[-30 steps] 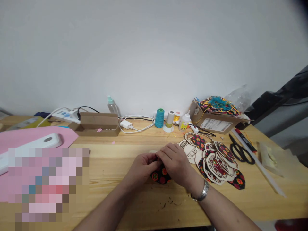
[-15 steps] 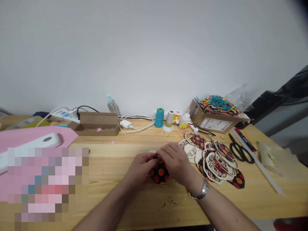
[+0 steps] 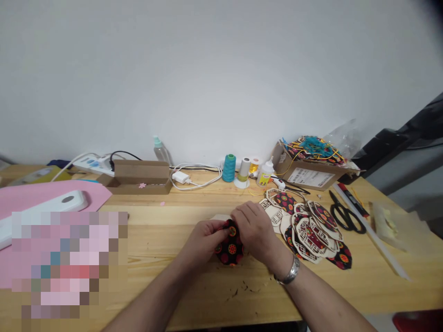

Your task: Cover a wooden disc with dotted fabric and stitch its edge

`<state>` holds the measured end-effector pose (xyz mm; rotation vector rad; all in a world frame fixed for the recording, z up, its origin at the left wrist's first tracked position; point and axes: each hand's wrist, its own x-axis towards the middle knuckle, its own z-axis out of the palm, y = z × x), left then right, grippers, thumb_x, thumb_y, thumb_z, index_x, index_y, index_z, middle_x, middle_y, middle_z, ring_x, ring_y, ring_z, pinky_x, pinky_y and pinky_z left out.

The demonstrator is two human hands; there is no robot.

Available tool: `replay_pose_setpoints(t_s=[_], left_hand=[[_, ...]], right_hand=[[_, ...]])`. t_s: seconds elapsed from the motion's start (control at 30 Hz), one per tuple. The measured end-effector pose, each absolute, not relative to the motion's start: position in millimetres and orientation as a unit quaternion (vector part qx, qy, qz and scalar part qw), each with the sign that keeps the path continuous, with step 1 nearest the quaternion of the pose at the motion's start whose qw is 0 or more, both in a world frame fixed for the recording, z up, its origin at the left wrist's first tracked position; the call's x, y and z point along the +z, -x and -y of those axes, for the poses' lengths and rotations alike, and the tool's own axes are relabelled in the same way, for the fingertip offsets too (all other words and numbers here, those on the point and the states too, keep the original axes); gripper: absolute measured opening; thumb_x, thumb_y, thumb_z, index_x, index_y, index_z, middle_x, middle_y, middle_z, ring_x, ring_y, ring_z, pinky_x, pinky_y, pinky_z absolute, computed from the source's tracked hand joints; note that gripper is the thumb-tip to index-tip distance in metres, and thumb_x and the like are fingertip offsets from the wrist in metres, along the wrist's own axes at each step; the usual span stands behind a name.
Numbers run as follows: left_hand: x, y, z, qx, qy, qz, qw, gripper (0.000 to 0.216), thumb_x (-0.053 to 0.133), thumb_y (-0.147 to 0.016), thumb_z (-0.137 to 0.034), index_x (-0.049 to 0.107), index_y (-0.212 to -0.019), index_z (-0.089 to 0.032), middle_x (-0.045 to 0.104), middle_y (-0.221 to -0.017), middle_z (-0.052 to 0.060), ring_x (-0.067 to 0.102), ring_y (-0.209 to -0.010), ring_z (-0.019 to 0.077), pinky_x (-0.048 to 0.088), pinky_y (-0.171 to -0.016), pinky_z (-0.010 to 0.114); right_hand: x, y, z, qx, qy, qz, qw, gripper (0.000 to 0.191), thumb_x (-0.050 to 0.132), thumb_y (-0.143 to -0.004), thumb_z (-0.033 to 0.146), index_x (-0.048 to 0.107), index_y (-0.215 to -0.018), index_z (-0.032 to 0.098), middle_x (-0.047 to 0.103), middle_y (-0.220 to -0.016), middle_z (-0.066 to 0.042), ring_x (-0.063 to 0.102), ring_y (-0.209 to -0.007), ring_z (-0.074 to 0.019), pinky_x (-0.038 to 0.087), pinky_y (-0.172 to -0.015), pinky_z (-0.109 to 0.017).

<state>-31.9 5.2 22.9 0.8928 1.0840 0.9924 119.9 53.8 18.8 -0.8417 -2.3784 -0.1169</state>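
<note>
A piece of black patterned fabric (image 3: 231, 251) with red and orange flower rounds is held between my hands above the wooden table. My left hand (image 3: 206, 237) pinches its left edge between thumb and fingers. Bent over the upper right edge of the cloth is my right hand (image 3: 254, 230), its fingers closed; a silver bracelet circles that wrist. A pale flat piece (image 3: 221, 217) shows just behind the fabric. To the right lies a heap of octagonal wooden cut-out frames (image 3: 314, 237), several backed with the same fabric.
Black scissors (image 3: 347, 219) and a long white strip (image 3: 374, 235) lie at right. Behind stand a teal thread spool (image 3: 229, 168), a glue bottle (image 3: 266, 173) and a cardboard box (image 3: 304, 177) of fabric. A small open box (image 3: 141, 177) and pink sheet (image 3: 98, 196) are left.
My right hand has shifted slightly right along the fabric's upper edge, showing more of the cloth between the hands. The left hand keeps its pinch.
</note>
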Motion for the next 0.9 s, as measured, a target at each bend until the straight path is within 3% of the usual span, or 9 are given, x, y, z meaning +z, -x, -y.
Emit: replay_pose_setpoints(t_s=[0.2, 0.27, 0.33, 0.43, 0.5, 0.6, 0.73, 0.9], left_hand=[[17, 31, -6, 0.459, -0.332, -0.461, 0.683, 0.024, 0.066, -0.073, -0.027, 0.071, -0.090, -0.011, 0.074, -0.079, 0.012, 0.067, -0.064, 0.0213, 0.050, -0.060, 0.031], [17, 31, -7, 0.478, -0.308, -0.453, 0.687, 0.025, 0.065, -0.073, -0.027, 0.070, -0.091, -0.011, 0.074, -0.080, 0.012, 0.067, -0.065, 0.0218, 0.051, -0.061, 0.033], [18, 31, -8, 0.498, -0.288, -0.443, 0.687, 0.024, 0.066, -0.072, -0.024, 0.070, -0.091, -0.010, 0.074, -0.080, 0.011, 0.068, -0.067, 0.0215, 0.051, -0.063, 0.033], [18, 31, -9, 0.520, -0.263, -0.434, 0.687, 0.024, 0.067, -0.068, -0.019, 0.069, -0.090, -0.010, 0.074, -0.083, 0.012, 0.068, -0.072, 0.0236, 0.052, -0.068, 0.035], [17, 32, -9, 0.528, -0.251, -0.430, 0.688, 0.024, 0.067, -0.066, -0.018, 0.069, -0.089, -0.010, 0.074, -0.082, 0.013, 0.068, -0.073, 0.0257, 0.052, -0.069, 0.039], [17, 32, -10, 0.534, -0.253, -0.423, 0.687, 0.022, 0.068, -0.064, -0.016, 0.069, -0.086, -0.010, 0.074, -0.079, 0.012, 0.068, -0.070, 0.0233, 0.052, -0.067, 0.035], [16, 33, -9, 0.530, -0.284, -0.413, 0.684, 0.021, 0.067, -0.068, -0.017, 0.068, -0.087, -0.011, 0.072, -0.078, 0.010, 0.066, -0.068, 0.0204, 0.050, -0.066, 0.032], [15, 33, -8, 0.506, -0.326, -0.419, 0.679, 0.020, 0.066, -0.070, -0.020, 0.069, -0.088, -0.011, 0.072, -0.084, 0.011, 0.065, -0.074, 0.0216, 0.048, -0.071, 0.033]], right_hand=[[32, -133, -65, -0.013, 0.431, 0.809, 0.401, 0.021, 0.038, -0.090, 0.015, 0.054, -0.077, 0.017, 0.056, -0.072, -0.006, 0.047, -0.070, -0.0189, 0.037, -0.064, -0.031], [47, -137, -53, 0.058, 0.434, 0.799, 0.412, 0.019, 0.040, -0.091, 0.019, 0.054, -0.077, 0.019, 0.057, -0.071, -0.003, 0.050, -0.068, -0.0161, 0.039, -0.062, -0.028], [65, -138, -32, 0.190, 0.368, 0.834, 0.364, 0.020, 0.043, -0.090, 0.022, 0.055, -0.074, 0.021, 0.058, -0.069, 0.000, 0.052, -0.065, -0.0137, 0.041, -0.059, -0.025], [87, -136, 0, 0.281, 0.161, 0.927, 0.188, 0.023, 0.051, -0.087, 0.023, 0.060, -0.066, 0.023, 0.062, -0.069, 0.002, 0.055, -0.064, -0.0114, 0.041, -0.059, -0.022], [91, -134, 10, 0.266, 0.105, 0.949, 0.131, 0.016, 0.052, -0.085, 0.018, 0.065, -0.078, 0.025, 0.065, -0.083, 0.003, 0.057, -0.069, -0.0101, 0.041, -0.058, -0.021], [81, -130, 0, 0.221, 0.199, 0.940, 0.169, 0.022, 0.048, -0.086, 0.012, 0.064, -0.096, 0.023, 0.065, -0.090, 0.000, 0.057, -0.076, -0.0121, 0.042, -0.062, -0.022], [55, -123, -30, 0.131, 0.371, 0.871, 0.296, 0.018, 0.048, -0.088, 0.016, 0.065, -0.086, 0.018, 0.063, -0.079, -0.005, 0.055, -0.075, -0.0162, 0.043, -0.066, -0.027], [37, -118, -45, 0.064, 0.373, 0.864, 0.332, 0.019, 0.046, -0.089, 0.017, 0.065, -0.087, 0.017, 0.061, -0.080, -0.007, 0.053, -0.077, -0.0173, 0.042, -0.068, -0.029]])
